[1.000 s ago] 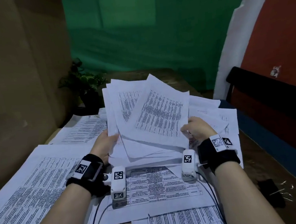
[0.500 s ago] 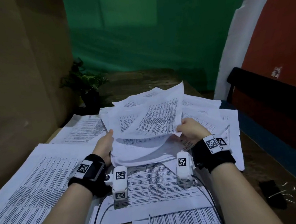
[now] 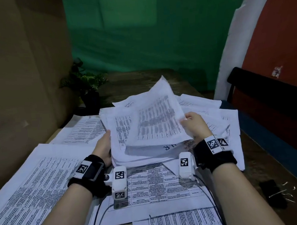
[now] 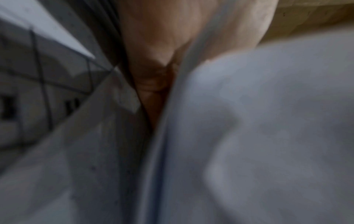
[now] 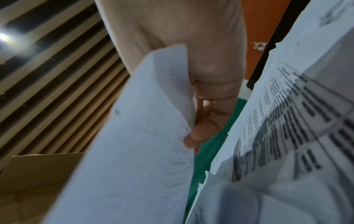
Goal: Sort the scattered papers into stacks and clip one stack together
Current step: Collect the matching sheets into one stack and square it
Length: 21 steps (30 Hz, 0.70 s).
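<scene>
A loose stack of printed papers (image 3: 144, 149) lies in the middle of the wooden table (image 3: 269, 169). My left hand (image 3: 103, 147) grips the stack's left edge; in the blurred left wrist view the sheet edges (image 4: 172, 121) run against my palm (image 4: 153, 37). My right hand (image 3: 195, 126) pinches the right corner of the top sheet (image 3: 154, 122) and holds it raised and tilted. The right wrist view shows my fingertips (image 5: 193, 136) closed on that sheet (image 5: 134, 144). Black binder clips (image 3: 272, 194) lie on the table to the right of my right forearm.
Loose printed sheets cover the table on the left (image 3: 33, 187), at the front (image 3: 160, 182) and on the right (image 3: 224, 116). A potted plant (image 3: 87, 87) stands at the back left beside a cardboard wall (image 3: 23, 79). A dark chair (image 3: 261, 90) stands on the right.
The bundle, held up on edge a second ago, has come down flat onto the table. My right hand has since lifted the top sheet's right corner.
</scene>
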### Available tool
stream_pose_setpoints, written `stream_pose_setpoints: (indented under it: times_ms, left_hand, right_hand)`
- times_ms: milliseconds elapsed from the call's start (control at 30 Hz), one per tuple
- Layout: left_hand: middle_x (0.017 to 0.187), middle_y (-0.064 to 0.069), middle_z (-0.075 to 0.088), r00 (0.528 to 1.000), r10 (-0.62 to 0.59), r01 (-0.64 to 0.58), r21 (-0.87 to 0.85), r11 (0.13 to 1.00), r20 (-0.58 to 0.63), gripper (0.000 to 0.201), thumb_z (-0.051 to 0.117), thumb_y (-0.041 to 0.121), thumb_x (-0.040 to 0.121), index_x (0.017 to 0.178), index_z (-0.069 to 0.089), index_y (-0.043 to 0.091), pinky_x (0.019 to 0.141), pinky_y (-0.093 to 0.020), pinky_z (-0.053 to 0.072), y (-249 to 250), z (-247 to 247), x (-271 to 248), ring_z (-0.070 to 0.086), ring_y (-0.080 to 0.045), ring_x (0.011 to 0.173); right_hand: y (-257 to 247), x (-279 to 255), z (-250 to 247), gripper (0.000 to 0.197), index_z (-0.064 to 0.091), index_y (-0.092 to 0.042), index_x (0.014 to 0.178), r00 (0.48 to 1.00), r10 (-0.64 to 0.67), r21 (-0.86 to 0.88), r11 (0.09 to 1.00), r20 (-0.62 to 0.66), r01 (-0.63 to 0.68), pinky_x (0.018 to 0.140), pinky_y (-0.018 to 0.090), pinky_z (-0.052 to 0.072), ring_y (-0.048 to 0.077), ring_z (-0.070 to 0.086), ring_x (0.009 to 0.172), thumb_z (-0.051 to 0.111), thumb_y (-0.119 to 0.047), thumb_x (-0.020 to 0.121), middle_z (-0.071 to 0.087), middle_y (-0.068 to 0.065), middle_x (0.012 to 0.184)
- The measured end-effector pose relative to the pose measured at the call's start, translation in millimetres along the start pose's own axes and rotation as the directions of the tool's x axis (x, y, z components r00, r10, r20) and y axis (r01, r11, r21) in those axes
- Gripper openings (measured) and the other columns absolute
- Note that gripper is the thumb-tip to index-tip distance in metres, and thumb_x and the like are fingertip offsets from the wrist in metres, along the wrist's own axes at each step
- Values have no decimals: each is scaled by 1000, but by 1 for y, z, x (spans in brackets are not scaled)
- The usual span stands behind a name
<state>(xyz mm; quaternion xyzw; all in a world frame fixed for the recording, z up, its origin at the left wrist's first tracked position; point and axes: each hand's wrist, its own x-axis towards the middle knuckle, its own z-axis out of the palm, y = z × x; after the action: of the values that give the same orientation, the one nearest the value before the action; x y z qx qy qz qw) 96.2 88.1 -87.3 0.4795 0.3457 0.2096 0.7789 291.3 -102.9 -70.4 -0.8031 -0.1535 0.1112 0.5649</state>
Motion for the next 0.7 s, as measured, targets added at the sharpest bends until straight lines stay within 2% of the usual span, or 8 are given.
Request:
stream_pose_setpoints:
  times_ms: [67,133,233,300,367,500,600,700]
  left_hand:
    - [135,-11,56,996,-61,62,-15,998,58,57,36,52,99,142,43,15,76,-42,53,0,-2,4,62,-29,108]
    - [151,-4,38,997,-61,55,146,988,36,65,45,53,96,150,30,21,101,-44,42,0,-2,7,45,-27,133]
    - [141,-11,50,996,69,-84,404,911,52,45,55,18,97,138,46,3,102,-32,38,-4,-6,14,52,-27,124]
    - [126,-14,60,990,116,-140,482,865,79,29,56,3,94,123,55,-1,81,-22,49,-6,-9,19,62,-20,97]
    - [116,-12,61,989,125,-145,490,859,75,27,54,-3,93,121,55,-1,70,-16,47,-6,-13,20,61,-16,89]
    - [124,-16,60,991,110,-129,414,901,70,29,54,-3,94,123,54,-5,93,-27,43,-9,-14,29,58,-26,111]
    - [128,-16,57,993,113,-120,363,924,42,37,51,-4,95,131,47,-7,102,-29,41,-10,-14,30,57,-26,111]
    - [135,-16,53,995,95,-103,364,926,40,42,51,-5,95,136,42,-4,109,-37,38,-11,-14,33,53,-30,122]
  right_hand:
    - [1,-3,7,11,63,-11,98,997,25,-27,999,69,-24,67,27,48,21,60,78,58,-13,88,66,9,99]
    - [0,-7,19,27,60,-6,118,988,57,-2,998,146,-57,66,23,51,16,59,80,57,-15,92,63,10,110]
    - [-8,-14,22,35,50,2,133,967,151,234,952,205,-199,77,23,50,28,61,105,49,-11,100,58,22,127]
    - [-6,-6,9,44,44,-3,139,979,205,316,929,-1,-194,81,35,49,34,59,110,50,-14,97,58,20,123]
    - [3,4,-15,59,36,-14,144,906,273,274,944,-325,-186,102,44,42,33,50,123,55,-22,90,46,11,139]
    - [23,9,-62,77,22,-11,149,752,377,183,925,-541,-332,111,44,31,40,35,136,59,-24,83,28,21,151]
    - [28,17,-59,82,26,-3,138,844,423,401,872,-330,-280,95,40,47,33,55,112,72,-16,71,48,19,134]
    - [26,24,-41,81,44,-6,127,923,317,361,905,-218,-225,86,45,55,31,65,99,79,-17,55,61,15,115]
